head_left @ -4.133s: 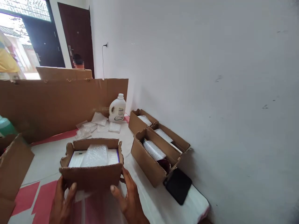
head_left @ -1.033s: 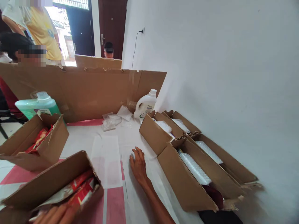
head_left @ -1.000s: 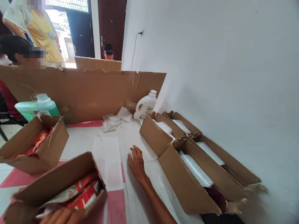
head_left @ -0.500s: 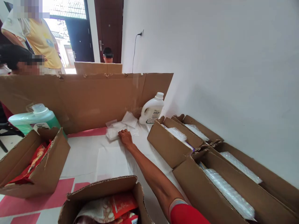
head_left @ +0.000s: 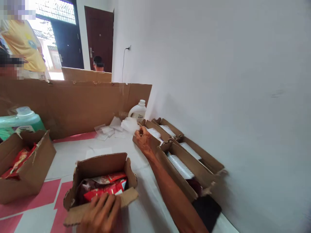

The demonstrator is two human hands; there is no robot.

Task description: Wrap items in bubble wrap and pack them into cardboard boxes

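My left hand [head_left: 102, 213] grips the front flap of an open cardboard box [head_left: 104, 163] that holds red snack packets [head_left: 104, 189]. My right hand [head_left: 143, 139] is stretched out over the table, fingers pinched on a white bubble wrap piece [head_left: 128, 124] lifted off the surface. It hovers beside the nearest of several open boxes [head_left: 145, 144] lined along the wall, each with a bubble-wrapped item inside. More loose bubble wrap pieces [head_left: 105, 131] lie further back on the table.
A white jug [head_left: 138, 111] stands at the back against a tall cardboard partition [head_left: 80, 105]. Another box of red packets [head_left: 29, 171] and a green bottle [head_left: 21, 119] sit at the left. A black object [head_left: 206, 210] lies near right. People are behind the partition.
My right hand has come back from the bubble wrap pile with one piece, toward the wall boxes. My left hand has come into view on the front flap of the box of red packets.
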